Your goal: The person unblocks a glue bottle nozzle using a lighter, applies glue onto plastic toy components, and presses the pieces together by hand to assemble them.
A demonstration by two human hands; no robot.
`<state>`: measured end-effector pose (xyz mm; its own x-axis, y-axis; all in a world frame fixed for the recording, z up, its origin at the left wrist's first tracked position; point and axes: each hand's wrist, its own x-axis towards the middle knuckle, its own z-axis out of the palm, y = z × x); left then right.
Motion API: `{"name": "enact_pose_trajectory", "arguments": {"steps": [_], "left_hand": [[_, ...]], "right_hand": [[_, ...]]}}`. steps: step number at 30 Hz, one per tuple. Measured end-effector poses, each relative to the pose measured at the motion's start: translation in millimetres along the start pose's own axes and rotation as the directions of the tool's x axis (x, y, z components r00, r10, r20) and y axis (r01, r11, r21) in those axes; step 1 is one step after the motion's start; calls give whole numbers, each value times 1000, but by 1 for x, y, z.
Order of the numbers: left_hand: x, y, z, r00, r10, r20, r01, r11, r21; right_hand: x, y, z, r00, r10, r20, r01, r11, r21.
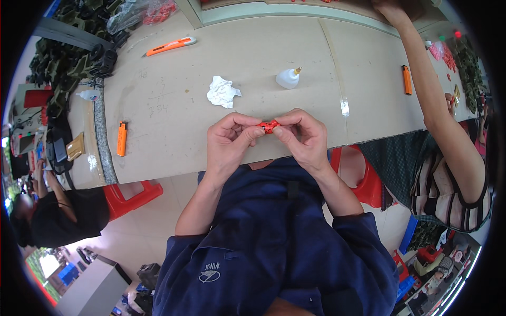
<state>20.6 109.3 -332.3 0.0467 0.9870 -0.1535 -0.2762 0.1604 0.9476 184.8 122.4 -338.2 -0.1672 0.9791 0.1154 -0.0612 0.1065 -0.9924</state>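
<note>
A small red piece with dark marks (269,127) is held just above the near edge of the table (174,100); its kind is too small to make out. My left hand (229,139) pinches its left end between thumb and fingertips. From the other side, my right hand (303,139) grips the right end the same way. Beyond my hands lies a crumpled white tissue (222,92). To the right of the tissue, a small white squeeze bottle (288,78) with a brass-coloured tip rests on the table.
An orange utility knife (169,46) lies at the far left, with an orange lighter (122,138) nearer. Another orange lighter (407,80) is at right, beside a co-worker's arm (429,89). Red stools (132,199) stand below the table. Clear bags with red pieces (158,11) sit far left.
</note>
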Motion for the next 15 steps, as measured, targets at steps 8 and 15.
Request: {"name": "enact_pose_trajectory", "arguments": {"steps": [8, 15], "left_hand": [[-25, 29, 10, 990, 140, -18, -140, 990, 35], [-35, 40, 12, 945, 320, 66, -324, 944, 67]], "right_hand": [[-5, -34, 0, 964, -258, 68, 262, 964, -52], [-8, -46, 3, 937, -341, 75, 342, 940, -8]]}}
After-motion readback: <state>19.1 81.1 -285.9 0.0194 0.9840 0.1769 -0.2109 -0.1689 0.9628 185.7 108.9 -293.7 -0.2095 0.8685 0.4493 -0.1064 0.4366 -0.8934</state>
